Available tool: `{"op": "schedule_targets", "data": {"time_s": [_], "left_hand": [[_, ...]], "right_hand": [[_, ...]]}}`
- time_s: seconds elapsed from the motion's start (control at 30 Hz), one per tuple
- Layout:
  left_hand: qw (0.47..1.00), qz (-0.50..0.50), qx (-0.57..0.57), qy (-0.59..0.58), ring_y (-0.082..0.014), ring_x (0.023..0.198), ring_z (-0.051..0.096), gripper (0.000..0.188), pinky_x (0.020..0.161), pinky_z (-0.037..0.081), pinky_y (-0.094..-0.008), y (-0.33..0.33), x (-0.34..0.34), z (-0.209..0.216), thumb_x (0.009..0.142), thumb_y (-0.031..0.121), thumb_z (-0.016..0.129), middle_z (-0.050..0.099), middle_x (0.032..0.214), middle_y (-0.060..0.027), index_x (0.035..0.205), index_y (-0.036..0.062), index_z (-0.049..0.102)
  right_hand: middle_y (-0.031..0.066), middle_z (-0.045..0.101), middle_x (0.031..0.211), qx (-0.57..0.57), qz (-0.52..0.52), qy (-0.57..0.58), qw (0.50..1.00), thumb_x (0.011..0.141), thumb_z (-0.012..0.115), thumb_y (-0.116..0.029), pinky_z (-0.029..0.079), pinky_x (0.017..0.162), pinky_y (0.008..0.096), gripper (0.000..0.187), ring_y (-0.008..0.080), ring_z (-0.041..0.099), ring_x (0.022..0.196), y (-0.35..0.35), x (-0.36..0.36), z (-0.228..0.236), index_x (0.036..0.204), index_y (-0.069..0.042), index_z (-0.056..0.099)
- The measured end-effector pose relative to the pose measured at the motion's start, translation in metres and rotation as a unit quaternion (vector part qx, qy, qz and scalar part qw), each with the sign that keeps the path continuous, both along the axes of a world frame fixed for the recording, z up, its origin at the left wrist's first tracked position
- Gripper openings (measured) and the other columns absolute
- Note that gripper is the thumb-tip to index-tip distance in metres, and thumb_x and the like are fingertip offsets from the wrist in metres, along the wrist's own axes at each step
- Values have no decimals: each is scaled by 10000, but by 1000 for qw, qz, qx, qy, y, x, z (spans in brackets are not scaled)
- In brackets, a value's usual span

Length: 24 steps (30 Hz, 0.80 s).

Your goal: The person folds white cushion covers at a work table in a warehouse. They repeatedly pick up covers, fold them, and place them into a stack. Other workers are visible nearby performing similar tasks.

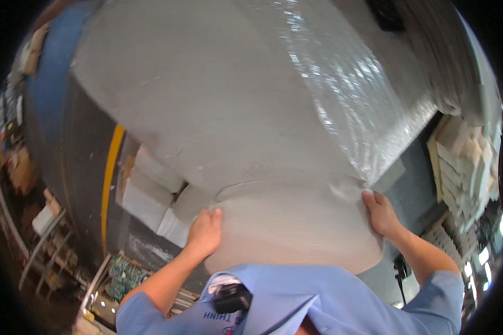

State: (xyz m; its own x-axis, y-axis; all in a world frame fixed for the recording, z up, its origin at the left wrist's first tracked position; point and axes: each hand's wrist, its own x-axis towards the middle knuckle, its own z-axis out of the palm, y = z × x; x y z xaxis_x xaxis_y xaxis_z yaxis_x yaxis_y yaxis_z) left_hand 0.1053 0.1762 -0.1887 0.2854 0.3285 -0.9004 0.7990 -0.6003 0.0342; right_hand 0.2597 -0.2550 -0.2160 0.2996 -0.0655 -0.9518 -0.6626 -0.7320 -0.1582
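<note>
In front of my body is a grey cushion-like piece (296, 229) with rounded near corners, its surface smooth and matte. My left hand (205, 230) grips its left edge, the thumb side on top. On the opposite edge, my right hand (382, 212) is closed near a far corner, with the fingers underneath hidden. Beyond a creased seam spreads a much larger grey surface (207, 84), which looks like upholstery. Shiny clear plastic film (346, 95) lies wrinkled over its right part, reaching down close to my right hand.
Pale block-like pieces (151, 195) lie on the floor at left, beside a yellow floor line (112, 184). Stacked cream-coloured pieces (464, 162) stand at right. A metal rack (42, 251) is at far left, and a bin of greenish bundles (126, 276) sits at lower left.
</note>
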Motion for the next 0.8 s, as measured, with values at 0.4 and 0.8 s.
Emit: {"op": "schedule_targets", "data": {"time_s": [0.4, 0.8], "left_hand": [[994, -1, -45, -99, -541, 1124, 611, 534, 978, 463, -546, 3, 8, -30, 1124, 370, 387, 663, 1168, -363, 1217, -97, 626], [982, 38, -77, -166, -395, 1045, 670, 530, 929, 495, -464, 14, -29, -60, 1131, 340, 415, 705, 1157, -293, 1132, -131, 656]], "right_hand": [[235, 758, 1090, -30, 60, 47, 997, 1100, 475, -484, 509, 980, 431, 613, 333, 722, 1050, 17, 25, -1, 1134, 65, 746], [222, 718, 1267, 79, 3, -12, 997, 1005, 623, -499, 501, 1017, 414, 592, 330, 687, 1157, -5, 3, -8, 1237, 31, 749]]}}
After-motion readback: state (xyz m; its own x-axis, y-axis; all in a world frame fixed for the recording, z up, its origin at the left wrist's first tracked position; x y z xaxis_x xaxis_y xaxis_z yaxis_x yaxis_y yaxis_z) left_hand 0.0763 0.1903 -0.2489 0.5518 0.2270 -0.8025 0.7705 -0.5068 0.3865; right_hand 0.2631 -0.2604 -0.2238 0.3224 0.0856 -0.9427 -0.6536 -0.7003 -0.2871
